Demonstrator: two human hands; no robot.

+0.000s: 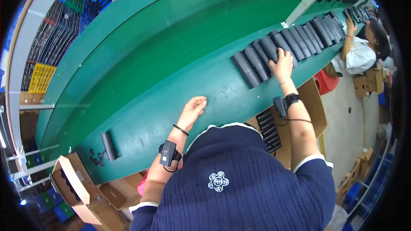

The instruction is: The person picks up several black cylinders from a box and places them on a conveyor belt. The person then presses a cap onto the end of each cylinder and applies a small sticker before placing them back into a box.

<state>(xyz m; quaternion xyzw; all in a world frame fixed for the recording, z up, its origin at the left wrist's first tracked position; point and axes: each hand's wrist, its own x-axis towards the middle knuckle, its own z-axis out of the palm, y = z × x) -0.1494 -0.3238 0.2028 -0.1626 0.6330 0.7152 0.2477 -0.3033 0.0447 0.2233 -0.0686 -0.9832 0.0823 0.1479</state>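
"Green tabletop, wide and curving: how far along do things look?"

"Midway, I judge. Below its near edge, a cardboard carton on the right has dark cylinders packed side by side; on the left an open carton has dark round shapes inside. On top, a long row of black tubes lies side by side at the right, none of them boxed."

"And the other side?"

"One lone tube lies at the left end, well apart from the row."

"Hands?"

"The right hand is over the row's nearer part, thumb and fingers parted across a tube; I cannot tell whether it grips. The left hand is loosely curled above bare green, nothing visible in it. Smallest are the black discs scattered just beside the lone tube, none set on it that I can see."

"What is hard to make out?"

"Whether the row is finished or waiting. The right hand covers part of the tube under it, the torso cuts off the right carton, and toward the co-worker the far tubes shrink into the bent rim."
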